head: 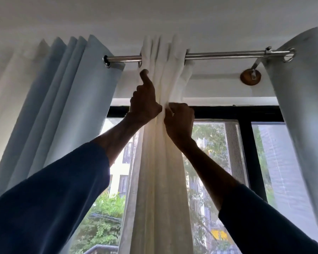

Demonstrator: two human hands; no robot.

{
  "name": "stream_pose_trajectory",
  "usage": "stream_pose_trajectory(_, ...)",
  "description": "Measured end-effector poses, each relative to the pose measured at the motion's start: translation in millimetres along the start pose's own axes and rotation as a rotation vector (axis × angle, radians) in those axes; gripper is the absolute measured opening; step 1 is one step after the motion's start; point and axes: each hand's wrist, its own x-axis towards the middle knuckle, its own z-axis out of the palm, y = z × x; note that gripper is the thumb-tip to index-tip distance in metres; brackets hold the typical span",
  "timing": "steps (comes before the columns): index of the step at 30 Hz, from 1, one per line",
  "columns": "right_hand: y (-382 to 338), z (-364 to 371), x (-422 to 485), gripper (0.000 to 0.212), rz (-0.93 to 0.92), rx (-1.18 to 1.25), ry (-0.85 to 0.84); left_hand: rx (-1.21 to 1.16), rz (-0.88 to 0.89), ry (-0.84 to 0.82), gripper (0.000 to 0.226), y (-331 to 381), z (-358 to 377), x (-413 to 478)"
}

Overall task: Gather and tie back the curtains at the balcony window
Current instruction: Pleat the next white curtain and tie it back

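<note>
A cream sheer curtain [160, 162] hangs bunched into a narrow column from the middle of a steel rod [224, 55]. My left hand [145, 101] grips the bunched cloth on its left side, with the index finger pointing up against the folds just below the rod. My right hand [180, 120] grips the same bunch from the right, fingers curled into the cloth. The two hands almost touch. A light blue curtain [66, 99] hangs gathered at the left, and another blue curtain panel [305, 110] hangs at the right.
A round wooden bracket mount [250, 77] holds the rod to the wall at the right. Behind the curtains is a black-framed window [246, 114] with a mesh screen; trees and buildings show outside. The white ceiling is close above the rod.
</note>
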Motion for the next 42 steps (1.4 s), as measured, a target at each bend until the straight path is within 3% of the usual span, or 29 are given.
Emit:
stream_pose_trajectory(2, -0.9, -3.3, -9.0, 0.014, 0.149, 0.184, 0.027, 0.019, -0.088, -0.029, 0.121, -0.5, 5.9, -13.6)
stream_pose_trajectory(4, -0.3, -7.2, -22.6, 0.020, 0.285, 0.290, 0.026, 0.076, -0.144, -0.093, 0.123, -5.9, 13.9, -27.4)
stream_pose_trajectory(7, -2.0, -20.2, -55.9, 0.025, 0.319, 0.320, -0.019, 0.137, -0.172, -0.179, 0.104, -15.6, 19.9, -52.8)
stream_pose_trajectory(9, -3.1, -29.3, -78.9, 0.021, 0.341, 0.360, -0.053, 0.111, -0.151, -0.156, 0.079, -21.2, 19.5, -71.3)
stream_pose_trajectory(12, -5.7, -40.9, -108.4, 0.034, 0.389, 0.415, -0.082, 0.136, -0.113, -0.119, 0.052, -28.0, 18.0, -97.1)
stream_pose_trajectory(16, -10.4, -55.0, -127.7, 0.023, 0.287, 0.361, -0.061, 0.275, -0.052, -0.176, 0.050, -26.8, 7.8, -121.0)
stream_pose_trajectory(21, 11.9, -80.1, -141.4, 0.011, 0.287, 0.197, 0.038, 0.247, -0.146, -0.221, 0.039, -22.3, -7.2, -148.5)
stream_pose_trajectory(26, 24.0, -87.2, -181.2, 0.025, 0.354, 0.130, 0.041, 0.140, -0.205, -0.226, 0.038, -15.6, -0.4, -187.3)
stream_pose_trajectory(29, 31.0, -87.5, -201.4, 0.037, 0.398, 0.073, -0.052, 0.075, -0.237, -0.149, 0.030, -12.8, 5.4, -203.0)
stream_pose_trajectory(32, 38.4, -89.9, -219.8, 0.028, 0.353, 0.006, -0.132, -0.052, -0.277, -0.113, 0.029, -11.5, 10.6, -215.0)
stream_pose_trajectory(37, 44.1, -105.2, -251.2, 0.022, 0.314, -0.086, 0.006, -0.174, -0.352, -0.191, 0.041, -13.2, 18.6, -247.6)
stream_pose_trajectory(40, 34.0, -100.9, -287.0, 0.015, 0.187, -0.042, -0.109, -0.221, -0.338, -0.230, 0.043, -10.2, 20.3, -283.0)
stream_pose_trajectory(42, 28.9, -99.8, -312.9, 0.023, 0.157, 0.016, -0.191, -0.241, -0.330, -0.231, 0.044, -9.2, 20.8, -309.1)
